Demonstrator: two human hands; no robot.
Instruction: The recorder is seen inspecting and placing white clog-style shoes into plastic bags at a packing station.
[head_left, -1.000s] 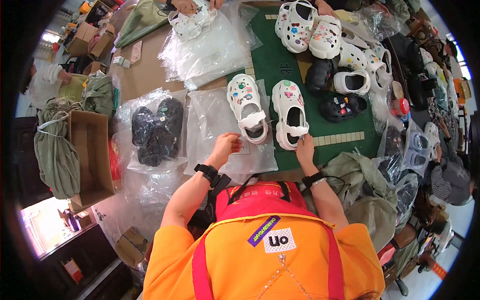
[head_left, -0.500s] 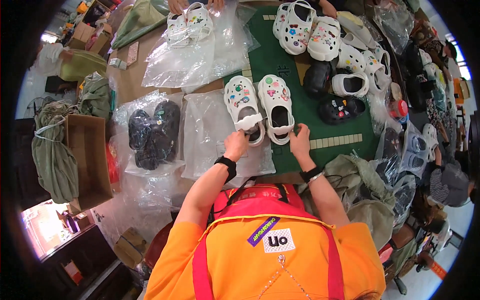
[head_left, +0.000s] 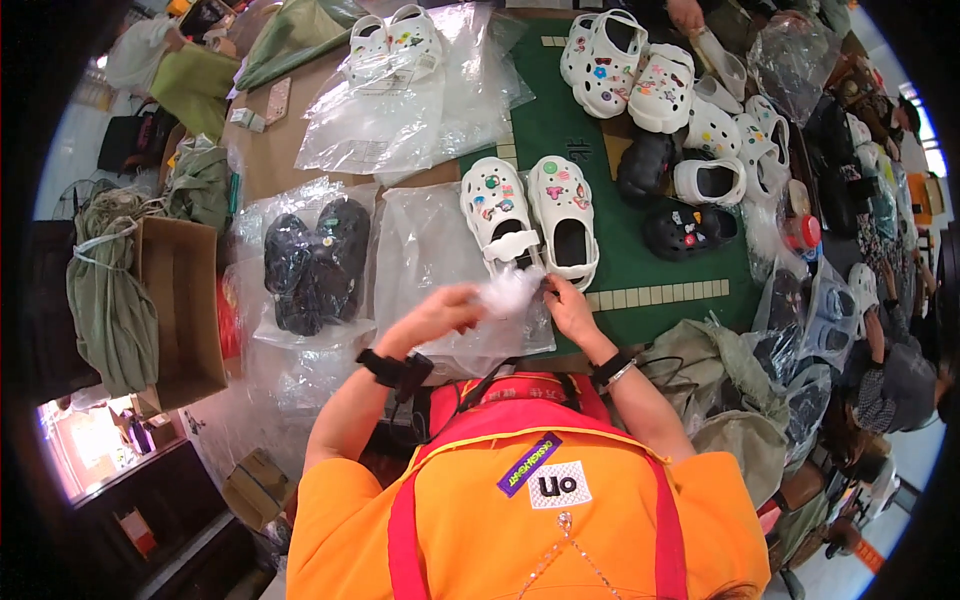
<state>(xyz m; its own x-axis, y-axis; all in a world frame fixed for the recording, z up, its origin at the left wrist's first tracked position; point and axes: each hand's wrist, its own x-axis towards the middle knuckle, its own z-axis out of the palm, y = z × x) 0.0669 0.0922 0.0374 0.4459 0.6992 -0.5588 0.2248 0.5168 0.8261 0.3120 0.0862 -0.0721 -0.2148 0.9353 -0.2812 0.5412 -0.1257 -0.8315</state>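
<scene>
A pair of white clogs with colourful charms stands in front of me: the left clog [head_left: 497, 205] and the right clog [head_left: 565, 215], toes pointing away. Just below their heels a crumpled, translucent white wad [head_left: 510, 292], plastic or tissue, is held up between my hands, blurred. My left hand [head_left: 440, 312] has curled fingers at the wad's left side. My right hand [head_left: 570, 308] pinches at its right edge, close to the right clog's heel. A flat clear plastic bag [head_left: 425, 250] lies under and beside the left clog.
Bagged black clogs [head_left: 315, 265] lie to the left. More clogs, white [head_left: 660, 90] and black [head_left: 690, 230], crowd the far right. A row of pale tiles [head_left: 660, 294] lines the green mat [head_left: 535, 100]. An open cardboard box [head_left: 180, 310] stands at the left.
My left hand has drawn back from the left clog's heel and moved left. The white wad now shows between my hands. My right hand has shifted left and down from the right clog's heel.
</scene>
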